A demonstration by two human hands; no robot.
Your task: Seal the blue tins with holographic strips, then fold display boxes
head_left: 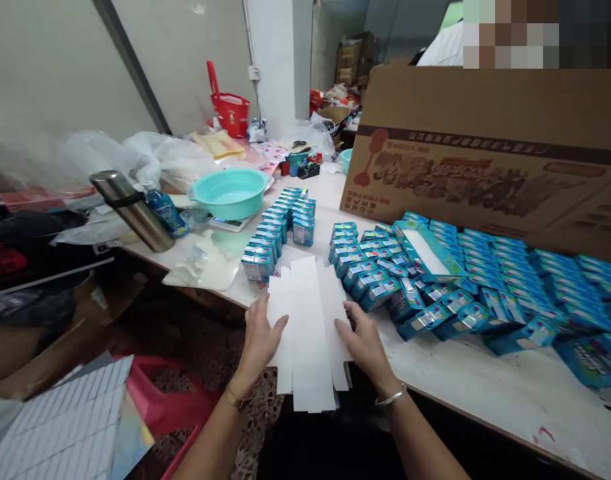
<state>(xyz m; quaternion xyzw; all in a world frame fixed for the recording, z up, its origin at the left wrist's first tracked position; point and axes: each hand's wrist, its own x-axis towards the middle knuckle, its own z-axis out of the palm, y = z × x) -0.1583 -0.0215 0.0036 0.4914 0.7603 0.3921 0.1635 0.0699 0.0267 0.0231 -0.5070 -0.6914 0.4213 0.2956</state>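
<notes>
A flat, unfolded white carton blank point(308, 327) with side flaps lies between my hands, over the table's front edge. My left hand point(262, 337) grips its left side, thumb on top and the other fingers at the edge. On the right side, my right hand point(364, 339) holds it the same way, its fingers partly hidden. Just beyond the blank, two rows of small blue boxes point(259, 262) stand on the table. Many more blue boxes point(380, 291) are packed together to the right. An open blue tray-like carton point(428, 252) with a white inside rests on top of them.
A large brown cardboard box point(465, 160) stands behind the blue boxes. To the left are a turquoise basin point(230, 192), a steel thermos point(132, 212) and a blue bottle point(166, 212). A red stool point(168, 400) with stacked white cartons point(65, 420) is at lower left. A person sits at the back right.
</notes>
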